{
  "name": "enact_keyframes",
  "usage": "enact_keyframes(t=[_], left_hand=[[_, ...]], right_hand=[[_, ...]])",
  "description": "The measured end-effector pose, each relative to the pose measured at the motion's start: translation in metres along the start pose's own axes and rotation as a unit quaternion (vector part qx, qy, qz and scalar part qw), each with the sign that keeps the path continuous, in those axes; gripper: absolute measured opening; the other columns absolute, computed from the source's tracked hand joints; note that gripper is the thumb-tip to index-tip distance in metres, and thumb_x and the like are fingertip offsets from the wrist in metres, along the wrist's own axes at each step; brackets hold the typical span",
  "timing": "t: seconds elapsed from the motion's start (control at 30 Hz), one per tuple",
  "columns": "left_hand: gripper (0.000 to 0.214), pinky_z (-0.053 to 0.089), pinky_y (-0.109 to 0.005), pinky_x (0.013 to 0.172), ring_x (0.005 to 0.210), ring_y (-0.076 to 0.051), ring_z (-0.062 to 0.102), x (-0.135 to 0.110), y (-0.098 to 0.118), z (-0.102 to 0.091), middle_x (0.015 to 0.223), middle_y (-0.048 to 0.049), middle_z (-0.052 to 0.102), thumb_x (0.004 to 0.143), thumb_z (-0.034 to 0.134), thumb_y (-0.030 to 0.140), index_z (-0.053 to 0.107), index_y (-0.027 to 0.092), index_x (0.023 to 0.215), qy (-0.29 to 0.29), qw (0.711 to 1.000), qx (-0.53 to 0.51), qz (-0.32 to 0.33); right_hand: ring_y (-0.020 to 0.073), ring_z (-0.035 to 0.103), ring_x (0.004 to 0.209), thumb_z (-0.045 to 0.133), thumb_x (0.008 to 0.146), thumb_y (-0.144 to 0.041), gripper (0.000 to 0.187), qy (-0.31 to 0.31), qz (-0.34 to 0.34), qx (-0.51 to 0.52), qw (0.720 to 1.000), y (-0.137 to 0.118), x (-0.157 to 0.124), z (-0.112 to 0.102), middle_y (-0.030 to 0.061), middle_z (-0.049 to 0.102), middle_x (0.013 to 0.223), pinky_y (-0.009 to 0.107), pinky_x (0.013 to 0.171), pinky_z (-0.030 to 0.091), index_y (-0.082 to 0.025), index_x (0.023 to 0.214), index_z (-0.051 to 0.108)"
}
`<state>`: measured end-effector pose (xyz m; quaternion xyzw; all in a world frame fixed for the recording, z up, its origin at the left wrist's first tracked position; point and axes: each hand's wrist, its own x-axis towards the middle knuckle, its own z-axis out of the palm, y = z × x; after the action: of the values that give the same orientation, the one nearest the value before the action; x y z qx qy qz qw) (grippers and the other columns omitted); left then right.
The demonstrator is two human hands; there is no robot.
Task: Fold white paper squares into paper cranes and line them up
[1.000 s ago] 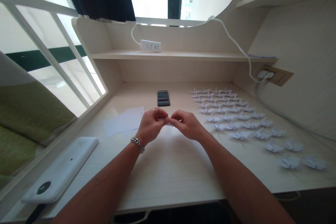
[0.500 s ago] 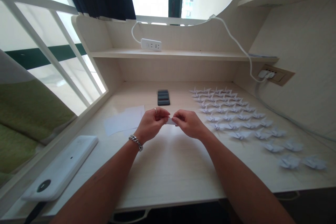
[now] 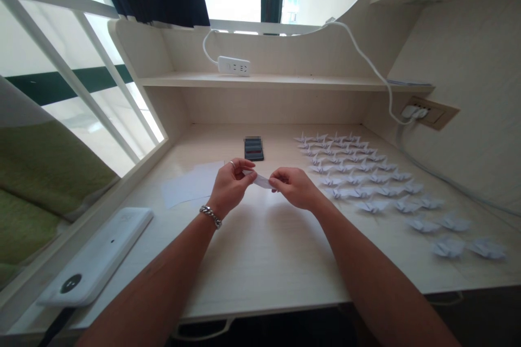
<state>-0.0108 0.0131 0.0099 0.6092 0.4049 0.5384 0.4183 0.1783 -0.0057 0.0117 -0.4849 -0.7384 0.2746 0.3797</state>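
Between my hands, above the middle of the desk, a small folded piece of white paper (image 3: 261, 179) is stretched at a slant. My left hand (image 3: 233, 181) pinches its left end between thumb and fingers; a ring and a chain bracelet are on this hand and wrist. At the other end, my right hand (image 3: 293, 187) grips the paper with thumb and forefinger. Fingertips hide both ends of the piece. Rows of white folded paper cranes (image 3: 358, 165) stand to the right of my right hand. Flat white paper sheets (image 3: 191, 184) lie left of my left hand.
A dark phone-like object (image 3: 254, 149) lies behind my hands. A long white device (image 3: 97, 255) with a dark strap rests at the left. On the shelf (image 3: 285, 82) sits a power strip (image 3: 234, 65). A white cable (image 3: 366, 64) runs to the wall socket (image 3: 433, 113).
My left hand has shifted slightly left, away from the right hand. More of the folded paper shows between them, now slanting down to the right.
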Motion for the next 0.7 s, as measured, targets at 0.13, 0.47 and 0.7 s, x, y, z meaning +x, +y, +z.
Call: enact_keyframes(t=[0.13,0.47,0.7], left_hand=[[0.023,0.049,-0.025,0.062,0.067,-0.013,0.063,-0.002,0.0,0.0,0.076,-0.0023,0.068,0.071,0.073,0.02,0.066,0.015,0.091,-0.026,0.999,0.022,0.006],[0.038,0.055,-0.032,0.075,0.077,-0.017,0.069,-0.004,0.002,0.009,0.081,-0.0054,0.073,0.063,0.084,0.026,0.064,0.013,0.093,-0.026,0.997,-0.061,-0.038],[0.023,0.056,-0.033,0.073,0.069,-0.017,0.069,-0.006,-0.002,0.013,0.075,-0.0059,0.074,0.067,0.08,0.026,0.068,0.012,0.081,-0.009,0.999,-0.03,-0.017]], right_hand=[[0.0147,0.062,0.069,0.06,0.083,-0.027,0.015,0.007,-0.002,0.001,1.0,-0.002,-0.001,0.0,0.0033,0.072,0.076,0.026,0.064,0.044,-0.017,0.078,0.07],[0.0147,0.061,0.065,0.065,0.079,-0.034,0.018,0.125,0.024,0.173,0.977,0.001,0.004,0.022,0.0027,0.069,0.071,0.026,0.061,0.047,-0.016,0.077,0.068],[0.018,0.067,0.07,0.067,0.079,-0.035,0.02,0.15,0.039,0.194,0.969,0.002,0.005,0.03,0.0055,0.073,0.076,0.03,0.067,0.053,-0.016,0.082,0.071]])
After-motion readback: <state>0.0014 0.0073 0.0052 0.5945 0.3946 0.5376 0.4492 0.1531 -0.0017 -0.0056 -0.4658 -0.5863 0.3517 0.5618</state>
